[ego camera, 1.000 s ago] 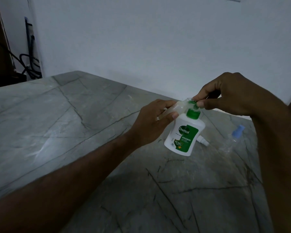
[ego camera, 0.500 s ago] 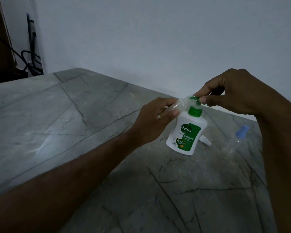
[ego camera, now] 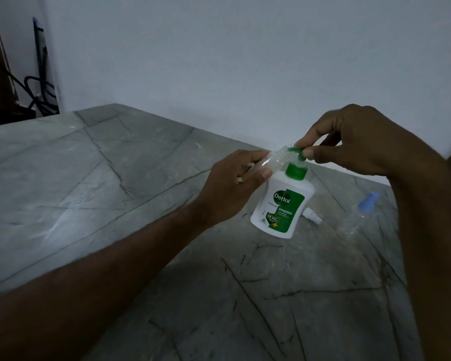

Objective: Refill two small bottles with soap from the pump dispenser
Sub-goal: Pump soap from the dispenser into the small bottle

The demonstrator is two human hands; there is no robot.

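- My left hand (ego camera: pixel 229 188) holds a small clear bottle (ego camera: pixel 267 162) tilted on its side, my fingers (ego camera: pixel 264 174) and thumb curled round its body, its open threaded neck pointing at the pump's nozzle.
- The mouth of that bottle sits right at the green pump head (ego camera: pixel 297 152) of the soap dispenser (ego camera: pixel 281 204); whether they touch I cannot tell.
- My right hand (ego camera: pixel 349 144) is over the pump head, thumb and curled fingertips pinching it from the far side and top.
- The dispenser is a white bottle with a green collar and a green label reading "Dettol Original". It stands on the counter (ego camera: pixel 115 178), leaning a little to the right in this wide view.
- Just behind the dispenser's right side, a small white cap (ego camera: pixel 311 216) lies on the counter.
- Farther right, a second small clear bottle (ego camera: pixel 359 217) with a light blue top (ego camera: pixel 369 200) lies near my right forearm, well apart from the dispenser. Its clear body is hard to make out in the dim light.
- The counter is grey stone with dark veins, and a pale glare patch lies on its left part.
- A plain white wall (ego camera: pixel 245 61) rises behind it, and dark cables (ego camera: pixel 41 92) hang in the far left corner.
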